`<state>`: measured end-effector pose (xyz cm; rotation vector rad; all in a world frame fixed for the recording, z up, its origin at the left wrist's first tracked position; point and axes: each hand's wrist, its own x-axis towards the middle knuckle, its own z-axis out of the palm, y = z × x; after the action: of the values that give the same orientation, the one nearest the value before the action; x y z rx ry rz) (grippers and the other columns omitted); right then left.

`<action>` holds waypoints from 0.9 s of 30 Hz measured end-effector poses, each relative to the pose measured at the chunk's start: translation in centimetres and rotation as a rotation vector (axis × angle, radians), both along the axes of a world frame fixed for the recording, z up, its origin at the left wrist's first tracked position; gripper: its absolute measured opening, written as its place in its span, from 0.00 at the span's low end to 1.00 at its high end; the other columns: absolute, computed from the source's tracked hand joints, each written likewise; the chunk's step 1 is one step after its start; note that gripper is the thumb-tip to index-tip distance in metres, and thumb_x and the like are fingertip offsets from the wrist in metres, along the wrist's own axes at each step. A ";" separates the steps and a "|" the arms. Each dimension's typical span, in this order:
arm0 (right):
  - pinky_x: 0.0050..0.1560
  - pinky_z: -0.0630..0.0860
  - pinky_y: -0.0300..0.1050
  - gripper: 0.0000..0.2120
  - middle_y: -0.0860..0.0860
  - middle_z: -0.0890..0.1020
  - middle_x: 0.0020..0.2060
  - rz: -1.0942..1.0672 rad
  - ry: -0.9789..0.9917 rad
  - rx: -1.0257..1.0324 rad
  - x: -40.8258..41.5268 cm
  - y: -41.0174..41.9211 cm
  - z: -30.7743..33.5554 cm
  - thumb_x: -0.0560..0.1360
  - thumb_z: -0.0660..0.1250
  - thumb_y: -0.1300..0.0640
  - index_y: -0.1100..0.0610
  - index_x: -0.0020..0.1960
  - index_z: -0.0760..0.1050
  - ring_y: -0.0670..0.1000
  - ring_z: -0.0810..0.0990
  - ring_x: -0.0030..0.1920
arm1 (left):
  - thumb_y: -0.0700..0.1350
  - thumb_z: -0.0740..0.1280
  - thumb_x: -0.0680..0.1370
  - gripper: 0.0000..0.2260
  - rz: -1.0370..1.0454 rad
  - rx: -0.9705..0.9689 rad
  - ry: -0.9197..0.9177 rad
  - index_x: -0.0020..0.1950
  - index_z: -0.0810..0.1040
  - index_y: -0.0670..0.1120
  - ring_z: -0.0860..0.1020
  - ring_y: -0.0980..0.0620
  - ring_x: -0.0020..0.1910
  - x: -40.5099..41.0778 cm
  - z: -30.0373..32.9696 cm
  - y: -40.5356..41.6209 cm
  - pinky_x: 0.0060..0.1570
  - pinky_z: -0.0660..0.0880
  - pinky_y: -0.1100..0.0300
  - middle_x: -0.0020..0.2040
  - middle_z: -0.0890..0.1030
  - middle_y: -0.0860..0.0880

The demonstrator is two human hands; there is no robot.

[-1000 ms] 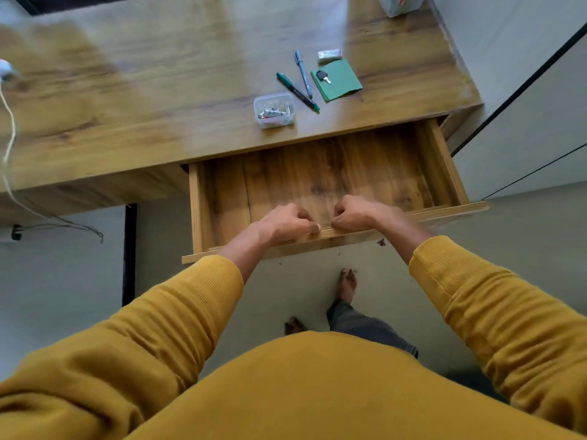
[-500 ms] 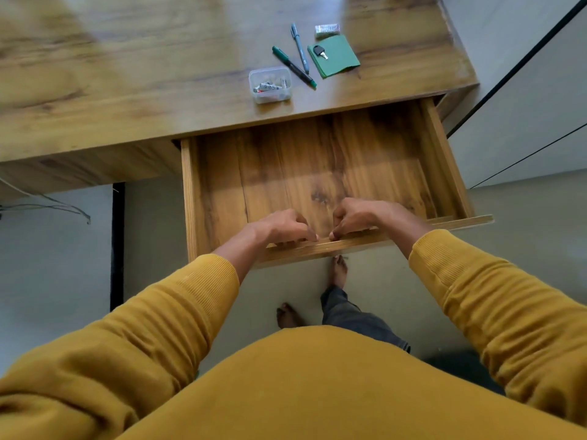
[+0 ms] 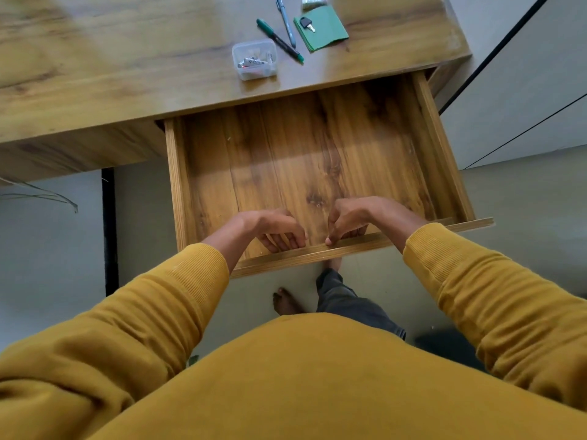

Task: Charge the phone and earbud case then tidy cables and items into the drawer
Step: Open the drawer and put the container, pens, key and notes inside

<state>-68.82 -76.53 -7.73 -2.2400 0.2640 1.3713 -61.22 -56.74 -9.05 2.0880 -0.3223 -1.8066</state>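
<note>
Both hands sit side by side at the front edge of the pulled-out drawer [image 3: 317,160]. The left hand [image 3: 270,228] has its fingers curled over the inner side of the front panel, hooked on it, and the right hand [image 3: 352,219] does the same just beside it, its thumb tip pressed on the top edge of the panel; the two hands are close together but apart. The drawer's wooden floor stretches away beyond the fingers, bare wood all the way to the worktop [image 3: 127,65] it slides under. Farther out past the hands on the worktop lies a small clear plastic box [image 3: 254,60] with small items inside, and just beyond and to the right of it a green pen [image 3: 279,41] and a grey-blue pen [image 3: 286,20], nearly touching. Right of the pens is a green square sheet [image 3: 325,31] with a black-headed key [image 3: 307,24] on its near-left corner. Mustard sleeves cover both forearms.
</note>
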 end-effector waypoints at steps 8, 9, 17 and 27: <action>0.52 0.86 0.49 0.14 0.55 0.87 0.48 -0.007 0.098 0.039 -2.4 0.7 -1.0 0.75 0.78 0.48 0.57 0.52 0.84 0.55 0.87 0.50 | 0.50 0.77 0.77 0.10 -0.018 0.042 0.041 0.55 0.88 0.46 0.86 0.51 0.47 -2.5 -1.4 0.7 0.45 0.84 0.56 0.47 0.89 0.49; 0.53 0.86 0.50 0.14 0.55 0.87 0.48 -0.008 0.120 0.045 -2.7 0.8 -1.2 0.75 0.79 0.48 0.57 0.53 0.84 0.55 0.87 0.50 | 0.50 0.77 0.77 0.10 -0.020 0.048 0.054 0.55 0.89 0.46 0.87 0.51 0.47 -2.8 -1.4 0.8 0.46 0.85 0.56 0.47 0.89 0.49; 0.54 0.86 0.51 0.15 0.53 0.88 0.47 -0.014 0.177 0.068 -3.7 0.8 -1.7 0.74 0.79 0.48 0.57 0.55 0.85 0.55 0.88 0.50 | 0.50 0.77 0.77 0.11 -0.063 0.059 0.051 0.56 0.88 0.46 0.87 0.49 0.50 -4.3 -0.8 0.8 0.42 0.84 0.58 0.51 0.89 0.48; 0.53 0.86 0.52 0.15 0.53 0.89 0.43 -0.043 0.136 0.046 -3.2 1.7 -0.9 0.78 0.73 0.44 0.56 0.51 0.85 0.55 0.89 0.47 | 0.50 0.68 0.84 0.12 0.051 0.034 0.075 0.62 0.85 0.45 0.86 0.48 0.50 -4.0 1.2 1.4 0.53 0.86 0.49 0.53 0.89 0.47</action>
<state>-72.05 -74.81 -8.67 -2.0948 0.3215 1.4940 -65.26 -55.35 -7.88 2.0268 -0.2183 -1.8672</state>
